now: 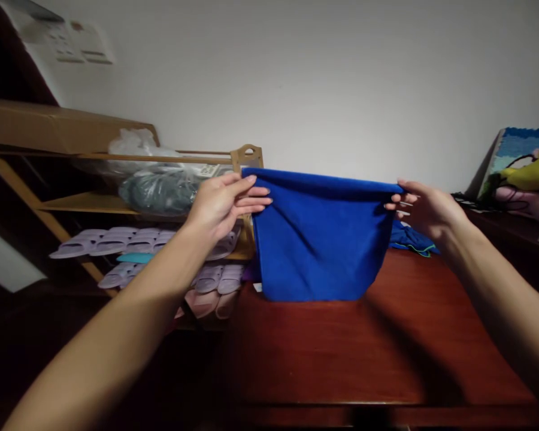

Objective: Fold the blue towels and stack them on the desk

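Along the wall at left: a wooden rack carries a cardboard box, a plastic-wrapped bundle and rows of lilac slippers, apparently untouched.
Left hand: thumb and fingers pinch the upper left corner of a blue cloth, the other fingers loosely spread in front of it.
Blue cloth: it hangs between the two hands, its top edge drawn nearly straight, its lower edge over the tabletop; whether that edge brushes the wood, one cannot tell.
Stage of the cloth: opening it out looks largely done, judging by the taut top edge and both upper corners caught; diagonal creases cross it, and it is neither laid flat nor let go. The number of layers cannot be told.
Right hand: its fingers grasp the upper right corner, level with the left or slightly lower.
Crumpled blue fabric: green-edged, it lies on the tabletop behind the right hand.
Far right: a yellow plush toy sits before a colourful picture.
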{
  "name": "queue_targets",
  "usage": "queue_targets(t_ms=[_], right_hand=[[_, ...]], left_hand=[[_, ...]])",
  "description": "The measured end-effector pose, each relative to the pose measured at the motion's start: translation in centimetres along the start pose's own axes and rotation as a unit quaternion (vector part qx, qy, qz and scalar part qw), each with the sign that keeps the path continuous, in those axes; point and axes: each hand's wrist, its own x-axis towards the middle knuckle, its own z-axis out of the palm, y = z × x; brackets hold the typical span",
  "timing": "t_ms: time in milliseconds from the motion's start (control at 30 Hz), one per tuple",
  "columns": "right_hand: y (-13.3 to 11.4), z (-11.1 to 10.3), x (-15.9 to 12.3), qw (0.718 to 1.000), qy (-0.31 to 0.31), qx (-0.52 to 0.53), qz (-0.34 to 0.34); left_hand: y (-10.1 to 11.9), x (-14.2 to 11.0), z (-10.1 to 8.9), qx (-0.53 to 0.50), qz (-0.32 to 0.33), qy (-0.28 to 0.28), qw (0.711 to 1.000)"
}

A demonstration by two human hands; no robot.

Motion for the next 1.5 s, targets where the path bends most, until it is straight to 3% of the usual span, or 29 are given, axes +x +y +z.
queue_targets(t_ms=[133, 333, 500, 633, 800, 967, 1067, 1167, 1267, 1500], right_hand=[[-0.8, 2.5, 5.5, 1.0, 0.005, -0.01, 0.012], [0.4, 5.4, 13.9, 0.999, 0.024, -0.022, 0.015], [1.2, 6.2, 19.0, 0.997, 0.051, -0.009, -0.054], [2.3, 6.2, 20.6, 0.993, 0.046, 0.006, -0.107], [6.9, 5.5, 18.1, 0.998, 0.031, 0.03, -0.047], [12.9, 3.7, 12.9, 0.999, 0.02, 0.04, 0.026], [15.9, 2.5, 9.6, 0.997, 0.025, 0.036, 0.071], [18.2, 1.5, 6.5, 0.993, 0.016, 0.027, 0.117], [19.8, 0.7, 3.9, 0.988, 0.004, 0.022, 0.153], [21.2, 0.2, 0.2, 0.982, -0.019, -0.033, 0.185]], left_hand=[[-0.6, 5.2, 0.9, -0.002, -0.027, 0.032, 0.999], [-4.1, 13.2, 2.5, 0.011, -0.052, 0.088, 0.995], [-5.4, 18.8, 3.4, -0.024, -0.007, 0.113, 0.993], [-6.1, 21.0, 3.5, -0.088, 0.044, 0.104, 0.99], [-10.4, 18.4, 1.5, -0.118, 0.013, 0.103, 0.988], [-16.4, 11.7, -0.8, -0.137, -0.107, 0.128, 0.976], [-18.7, 7.9, -1.8, -0.15, -0.154, 0.125, 0.969], [-19.9, 5.1, -2.6, -0.132, -0.18, 0.13, 0.966], [-20.3, 3.3, -3.3, -0.019, -0.194, 0.115, 0.974], [-21.3, 1.2, -4.7, 0.147, -0.204, 0.075, 0.965]])
